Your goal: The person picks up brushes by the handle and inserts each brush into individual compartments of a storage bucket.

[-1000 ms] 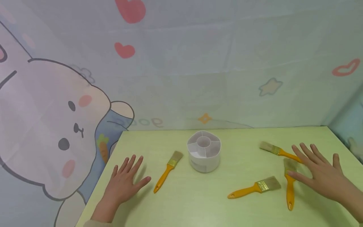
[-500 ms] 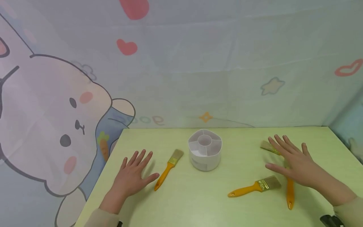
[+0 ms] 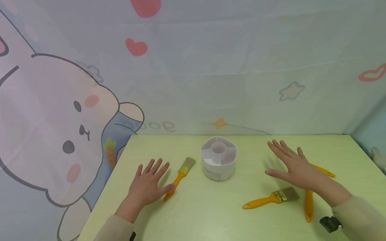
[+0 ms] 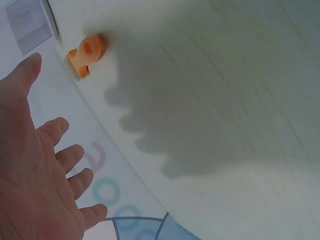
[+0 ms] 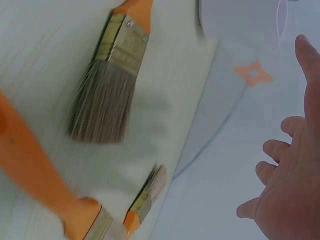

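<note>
My left hand (image 3: 147,187) is spread with its fingers straight, and it holds nothing. Its thumb overlaps the yellow-orange handle of a paintbrush (image 3: 184,167) in the head view; the left wrist view shows that paintbrush (image 4: 89,49) apart from the thumb. My right hand (image 3: 297,169), also spread, hovers over the right side with no object in it. Under and around it lie three more paintbrushes: one paintbrush (image 3: 262,202) fully visible, one paintbrush (image 3: 309,207) and another paintbrush (image 3: 325,170) partly hidden by the hand. A white round organizer (image 3: 217,171) with compartments stands between the hands.
Everything lies on a light green tabletop (image 3: 205,214). Behind its far edge hangs a pale cloth backdrop (image 3: 211,73) printed with a bunny, hearts and stars. Dark wrist gear (image 3: 330,223) sits at the right sleeve.
My left hand has moved rightward to the left paintbrush's handle. My right hand has moved left, over the paintbrushes and toward the organizer. The paintbrushes and organizer stay in place.
</note>
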Tool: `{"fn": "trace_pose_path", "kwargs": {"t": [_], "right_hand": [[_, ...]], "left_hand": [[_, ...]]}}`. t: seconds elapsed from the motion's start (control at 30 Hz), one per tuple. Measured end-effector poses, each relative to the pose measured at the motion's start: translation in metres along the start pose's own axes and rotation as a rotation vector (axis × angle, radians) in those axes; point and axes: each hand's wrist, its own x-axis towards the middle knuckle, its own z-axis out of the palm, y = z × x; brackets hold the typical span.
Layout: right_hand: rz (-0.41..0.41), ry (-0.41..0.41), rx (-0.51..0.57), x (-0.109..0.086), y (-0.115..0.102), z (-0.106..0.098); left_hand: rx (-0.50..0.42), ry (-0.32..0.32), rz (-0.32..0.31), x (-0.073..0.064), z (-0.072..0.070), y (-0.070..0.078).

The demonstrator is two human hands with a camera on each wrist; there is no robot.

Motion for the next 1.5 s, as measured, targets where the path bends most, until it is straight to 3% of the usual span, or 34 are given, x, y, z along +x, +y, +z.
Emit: {"fn": "trace_pose_path", "kwargs": {"t": [0.6,0.83,1.5], "right_hand": [[0.005,-0.076,0.174,0.043,-0.029,0.024],[0.008,-0.067,0.172,0.056,-0.033,0.032],[-0.020,-0.048,0.301,0.081,-0.042,0.058]], "left_hand": [[0.085,-0.023,-0.001,0.014,0.019,0.014],[0.128,-0.026,0.014,0.019,0.027,0.016],[0.157,0.006,0.082,0.022,0.031,0.021]]}}
